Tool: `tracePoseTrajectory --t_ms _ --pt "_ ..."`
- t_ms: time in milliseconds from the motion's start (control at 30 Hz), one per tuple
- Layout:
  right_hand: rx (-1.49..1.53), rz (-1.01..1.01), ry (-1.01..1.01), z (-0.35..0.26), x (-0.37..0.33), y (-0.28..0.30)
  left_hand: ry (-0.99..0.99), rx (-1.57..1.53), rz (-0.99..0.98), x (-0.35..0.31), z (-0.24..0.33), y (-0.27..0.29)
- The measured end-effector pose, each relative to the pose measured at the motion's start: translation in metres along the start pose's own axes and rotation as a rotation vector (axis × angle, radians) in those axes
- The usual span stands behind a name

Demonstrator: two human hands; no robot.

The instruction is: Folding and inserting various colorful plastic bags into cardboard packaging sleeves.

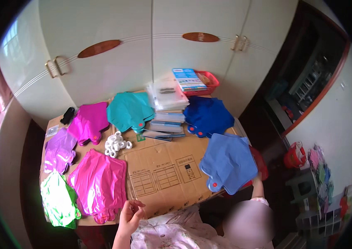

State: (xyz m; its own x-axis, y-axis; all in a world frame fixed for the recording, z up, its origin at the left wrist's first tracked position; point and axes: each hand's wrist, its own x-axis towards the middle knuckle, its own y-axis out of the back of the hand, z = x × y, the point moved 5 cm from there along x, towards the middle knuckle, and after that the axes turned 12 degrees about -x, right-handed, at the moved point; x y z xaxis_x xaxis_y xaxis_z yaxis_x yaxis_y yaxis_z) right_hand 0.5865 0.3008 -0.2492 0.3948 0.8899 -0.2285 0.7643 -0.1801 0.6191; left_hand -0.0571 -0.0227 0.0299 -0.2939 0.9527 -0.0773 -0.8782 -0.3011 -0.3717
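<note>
My left hand (131,213) is raised at the table's front edge, its fingers loosely bent and apart, with nothing visible in them. It is nearest to a pile of shiny hot-pink flat foil pieces (99,180). My right hand (258,179) reaches past the table's right edge, beside a pile of light-blue flat pieces (227,159) with rounded tabs and a red dot. A red container (260,161) shows partly behind that pile, next to the hand. The right fingers are hidden, so I cannot see whether they hold anything.
Cardboard (159,166) covers the table. More flat piles lie around: green (57,201), purple (59,150), magenta (88,121), teal (129,111), dark blue (209,115). White rings (115,144), clear bags (165,97), stacked cards (167,120) and a red basket (214,83) are there too.
</note>
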Motion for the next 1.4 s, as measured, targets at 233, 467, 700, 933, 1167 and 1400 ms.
tracePoseTrajectory --t_ms 233,467,700,933,1167,1400 --pt "0.239 0.325 0.227 -0.064 -0.05 0.058 0.318 0.311 -0.298 -0.078 -0.018 0.074" --pt "0.156 0.45 0.76 -0.316 -0.276 0.035 0.105 1.104 0.637 -0.148 -0.132 0.253" --pt "0.084 -0.425 1.576 -0.444 -0.492 -0.146 0.388 0.589 1.322 -0.206 -0.261 0.358" --pt "0.046 -0.763 1.885 -0.466 -0.592 -0.232 0.633 0.958 1.054 -0.226 -0.319 0.391" --pt "-0.135 -0.585 2.021 -0.466 -0.632 -0.306 0.826 1.176 0.489 -0.216 -0.292 0.382" --pt "-0.168 -0.456 2.138 -0.434 -0.659 -0.34 1.044 0.126 0.703 -0.281 -0.325 0.376"
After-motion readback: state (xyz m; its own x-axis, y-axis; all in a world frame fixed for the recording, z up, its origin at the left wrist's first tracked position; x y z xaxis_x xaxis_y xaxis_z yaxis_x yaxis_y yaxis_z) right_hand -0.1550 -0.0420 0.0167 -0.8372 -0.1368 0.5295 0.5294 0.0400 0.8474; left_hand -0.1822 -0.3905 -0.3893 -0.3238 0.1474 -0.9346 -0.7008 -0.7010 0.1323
